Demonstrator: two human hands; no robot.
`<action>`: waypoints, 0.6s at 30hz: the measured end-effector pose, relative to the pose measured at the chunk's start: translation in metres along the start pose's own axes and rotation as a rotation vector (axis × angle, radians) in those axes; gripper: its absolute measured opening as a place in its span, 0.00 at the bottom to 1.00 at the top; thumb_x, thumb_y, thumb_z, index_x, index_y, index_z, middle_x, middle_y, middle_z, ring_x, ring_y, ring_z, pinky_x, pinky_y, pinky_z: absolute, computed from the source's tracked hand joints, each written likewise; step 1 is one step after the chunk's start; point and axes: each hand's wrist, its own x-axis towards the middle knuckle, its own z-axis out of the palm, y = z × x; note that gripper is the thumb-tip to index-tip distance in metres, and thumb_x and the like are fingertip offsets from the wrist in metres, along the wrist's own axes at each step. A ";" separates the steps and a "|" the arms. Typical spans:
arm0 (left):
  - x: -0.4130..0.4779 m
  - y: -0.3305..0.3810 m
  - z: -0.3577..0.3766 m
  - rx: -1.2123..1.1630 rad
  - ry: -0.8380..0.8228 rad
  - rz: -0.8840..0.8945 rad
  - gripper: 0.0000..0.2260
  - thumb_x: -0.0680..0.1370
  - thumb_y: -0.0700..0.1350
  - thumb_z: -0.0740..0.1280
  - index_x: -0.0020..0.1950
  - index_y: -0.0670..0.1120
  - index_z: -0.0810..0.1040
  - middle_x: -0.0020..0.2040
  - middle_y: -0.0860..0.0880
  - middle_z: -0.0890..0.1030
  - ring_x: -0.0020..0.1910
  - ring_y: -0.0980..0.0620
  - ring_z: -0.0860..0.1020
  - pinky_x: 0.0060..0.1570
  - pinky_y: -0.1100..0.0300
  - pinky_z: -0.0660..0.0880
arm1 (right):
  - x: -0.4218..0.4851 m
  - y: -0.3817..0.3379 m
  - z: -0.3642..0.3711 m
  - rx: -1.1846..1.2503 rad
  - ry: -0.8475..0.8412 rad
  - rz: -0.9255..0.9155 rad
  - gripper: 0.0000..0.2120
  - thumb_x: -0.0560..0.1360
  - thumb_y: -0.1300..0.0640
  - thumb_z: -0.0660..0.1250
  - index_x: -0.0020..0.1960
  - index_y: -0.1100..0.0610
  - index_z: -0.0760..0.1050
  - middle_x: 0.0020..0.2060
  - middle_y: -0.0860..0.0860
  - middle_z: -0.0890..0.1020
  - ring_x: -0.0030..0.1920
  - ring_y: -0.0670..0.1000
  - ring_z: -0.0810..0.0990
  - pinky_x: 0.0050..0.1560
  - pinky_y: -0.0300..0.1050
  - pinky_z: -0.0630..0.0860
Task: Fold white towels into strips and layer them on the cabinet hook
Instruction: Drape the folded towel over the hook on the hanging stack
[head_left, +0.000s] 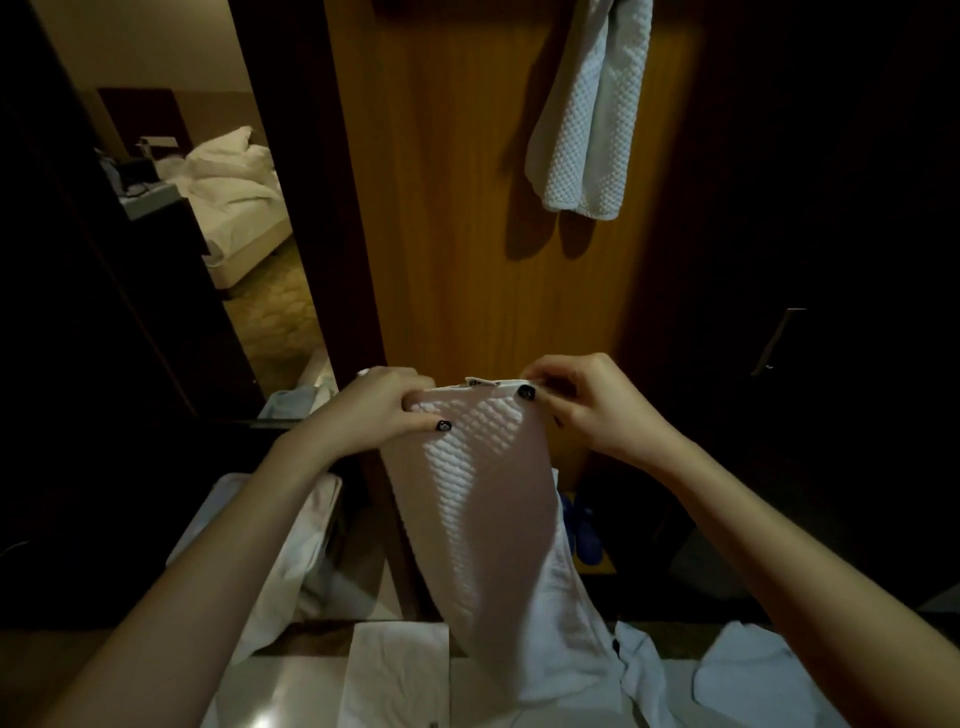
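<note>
Both hands — left hand (387, 410), right hand (582, 402) — pinching towel (483, 499) top corners, long axis vertical, hanging downward

Unmade bed (228, 176) far up-left of the grip, blue slippers (584, 530) below-right of it, metal door handle (776, 340) farther right.

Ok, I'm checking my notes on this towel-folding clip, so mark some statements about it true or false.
1. The left hand and right hand both pinch the top edge of the held towel. True.
2. The wooden cabinet has no towel on it. False: a hanging towel is already there.
3. The held towel lies flat on a counter. False: it hangs down from the hands.
4. A bed shows at the left. True.
</note>
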 end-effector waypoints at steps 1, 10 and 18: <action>0.001 0.000 0.002 -0.002 0.011 0.007 0.13 0.75 0.54 0.70 0.35 0.51 0.72 0.38 0.51 0.74 0.39 0.55 0.73 0.41 0.52 0.70 | -0.001 0.000 -0.001 -0.011 0.003 -0.001 0.05 0.80 0.61 0.65 0.50 0.54 0.79 0.37 0.40 0.78 0.37 0.35 0.77 0.38 0.30 0.71; -0.005 0.043 0.009 -0.295 0.223 0.315 0.14 0.72 0.40 0.74 0.33 0.37 0.71 0.35 0.45 0.71 0.38 0.46 0.70 0.38 0.51 0.65 | -0.006 0.019 -0.036 0.028 0.118 0.094 0.04 0.78 0.57 0.68 0.44 0.51 0.78 0.42 0.48 0.83 0.44 0.47 0.81 0.46 0.46 0.77; 0.004 0.072 -0.013 -0.499 0.167 0.398 0.17 0.71 0.50 0.72 0.31 0.52 0.64 0.34 0.58 0.68 0.33 0.61 0.65 0.35 0.67 0.61 | 0.021 0.029 -0.039 0.385 -0.066 0.086 0.02 0.78 0.65 0.66 0.48 0.62 0.77 0.51 0.53 0.81 0.54 0.48 0.80 0.57 0.44 0.76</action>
